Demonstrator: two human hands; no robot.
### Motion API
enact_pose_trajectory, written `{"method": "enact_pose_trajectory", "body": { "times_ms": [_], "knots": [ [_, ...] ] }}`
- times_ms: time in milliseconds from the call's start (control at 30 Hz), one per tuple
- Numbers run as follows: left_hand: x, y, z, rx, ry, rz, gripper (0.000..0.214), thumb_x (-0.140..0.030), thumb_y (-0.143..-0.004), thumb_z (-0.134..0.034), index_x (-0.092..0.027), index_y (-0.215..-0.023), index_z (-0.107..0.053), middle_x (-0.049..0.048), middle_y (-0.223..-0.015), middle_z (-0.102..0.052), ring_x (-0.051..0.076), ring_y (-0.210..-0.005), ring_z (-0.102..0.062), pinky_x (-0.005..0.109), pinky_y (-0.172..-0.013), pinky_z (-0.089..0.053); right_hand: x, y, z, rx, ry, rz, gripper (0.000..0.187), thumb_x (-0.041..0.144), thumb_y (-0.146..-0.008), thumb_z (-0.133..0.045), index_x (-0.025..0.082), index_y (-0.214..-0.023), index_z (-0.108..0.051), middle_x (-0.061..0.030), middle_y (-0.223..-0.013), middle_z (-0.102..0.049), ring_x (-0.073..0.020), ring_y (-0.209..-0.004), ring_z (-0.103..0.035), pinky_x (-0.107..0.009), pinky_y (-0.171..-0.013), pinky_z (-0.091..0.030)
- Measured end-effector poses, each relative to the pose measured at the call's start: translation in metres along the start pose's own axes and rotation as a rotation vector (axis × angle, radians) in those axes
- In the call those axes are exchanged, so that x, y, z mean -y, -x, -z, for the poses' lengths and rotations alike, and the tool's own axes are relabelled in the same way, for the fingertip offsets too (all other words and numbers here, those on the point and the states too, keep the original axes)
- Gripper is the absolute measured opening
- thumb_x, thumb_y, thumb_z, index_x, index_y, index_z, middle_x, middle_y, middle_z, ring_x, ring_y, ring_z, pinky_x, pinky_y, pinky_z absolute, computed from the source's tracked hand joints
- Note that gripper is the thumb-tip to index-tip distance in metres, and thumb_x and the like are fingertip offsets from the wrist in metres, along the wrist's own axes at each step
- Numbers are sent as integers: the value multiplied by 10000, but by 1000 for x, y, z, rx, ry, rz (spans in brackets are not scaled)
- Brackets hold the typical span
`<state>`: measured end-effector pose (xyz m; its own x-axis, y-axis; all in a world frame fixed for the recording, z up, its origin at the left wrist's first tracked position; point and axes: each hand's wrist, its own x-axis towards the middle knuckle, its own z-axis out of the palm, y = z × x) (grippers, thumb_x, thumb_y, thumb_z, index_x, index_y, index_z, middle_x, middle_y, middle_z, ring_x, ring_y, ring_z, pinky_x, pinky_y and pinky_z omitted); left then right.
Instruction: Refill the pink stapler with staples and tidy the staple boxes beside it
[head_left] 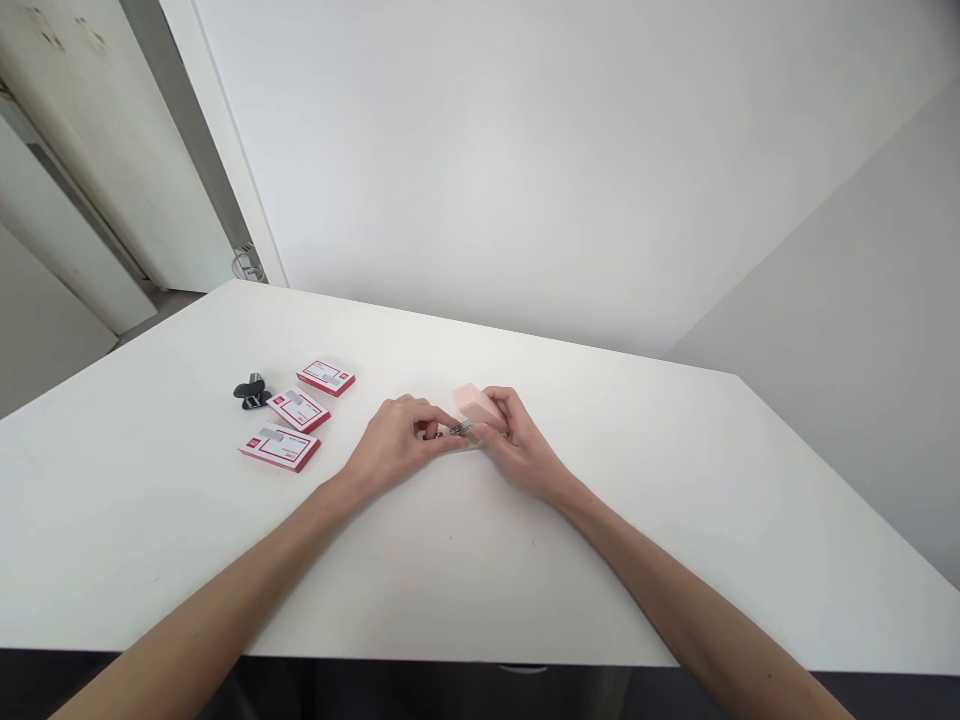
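A pale pink stapler (478, 403) lies on the white table with its top cover tilted up and bare metal parts showing. My right hand (519, 445) is closed around its pink cover, thumb near the metal. My left hand (401, 438) is closed with thumb and fingertips at the other end of the stapler, over the metal track. Between the two hands a strip of silver metal shows; whether loose staples are in my left fingers is hidden. A light base edge peeks out under the fingers.
On the left of the table (480, 560) lie three red-and-white small boxes, a rear box (326, 376), a middle box (300, 408) and a front box (280, 444). Beside them sits a black-and-silver staple remover (252, 392). A white wall (525, 150) rises behind.
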<state>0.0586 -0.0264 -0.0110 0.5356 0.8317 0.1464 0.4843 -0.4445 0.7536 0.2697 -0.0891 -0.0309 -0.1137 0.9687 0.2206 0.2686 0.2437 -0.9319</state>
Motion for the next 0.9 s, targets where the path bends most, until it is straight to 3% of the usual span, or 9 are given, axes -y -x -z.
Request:
{"method": "enact_pose_trajectory", "body": {
  "times_ms": [200, 400, 533, 667, 767, 900],
  "knots": [
    [2, -1, -1, -2, -24, -7, 402, -659, -830, -725, -310, -986, -849, 9, -704, -596, 191, -728, -532, 311, -635, -402, 2, -2, 1, 2, -62, 13, 364, 536, -1040, -564, 291, -1292, -469, -72, -1219, -616, -218, -1065, -633, -406, -924, -554],
    [0, 0, 1, 0, -39, 15, 389, -639, -851, -716, -298, -997, -833, 0, -711, -624, 201, -754, -569, 314, -657, -423, 8, -6, 5, -41, -152, 12, 386, 570, -1027, -579, 287, -1289, -554, -82, -1239, -625, -224, -1047, -661, -436, -972, -559],
    [0, -1, 1, -26, -32, 24, 373, -622, -860, -724, -287, -994, -817, 14, -793, -668, 228, -850, -609, 340, -744, -466, 2, -10, 7, -184, -274, -29, 411, 583, -1028, -569, 292, -1317, -548, -83, -1250, -626, -238, -1120, -661, -435, -946, -582],
    [2, -1, -1, -70, -63, -14, 352, -582, -873, -721, -268, -1018, -786, 49, -985, -711, 270, -1006, -624, 395, -882, -497, -6, -13, 7, -340, -340, -82, 449, 594, -1014, -581, 276, -1327, -533, -97, -1275, -655, -267, -1252, -645, -498, -1041, -570],
    [4, -1, -2, -81, -91, -49, 306, -535, -899, -700, -260, -1017, -763, 60, -1067, -720, 293, -1092, -607, 435, -973, -483, -9, -15, 9, -392, -442, -99, 481, 582, -1007, -604, 275, -1362, -498, -98, -1314, -667, -267, -1292, -657, -534, -1136, -525],
    [5, -1, -3, -103, -121, -43, 268, -483, -961, -623, -245, -1018, -732, 68, -1110, -724, 301, -1137, -579, 459, -1008, -463, -11, -16, 14, -443, -503, -114, 458, 536, -982, -655, 290, -1338, -502, -101, -1353, -678, -279, -1300, -675, -552, -1133, -542]
  ]
}}
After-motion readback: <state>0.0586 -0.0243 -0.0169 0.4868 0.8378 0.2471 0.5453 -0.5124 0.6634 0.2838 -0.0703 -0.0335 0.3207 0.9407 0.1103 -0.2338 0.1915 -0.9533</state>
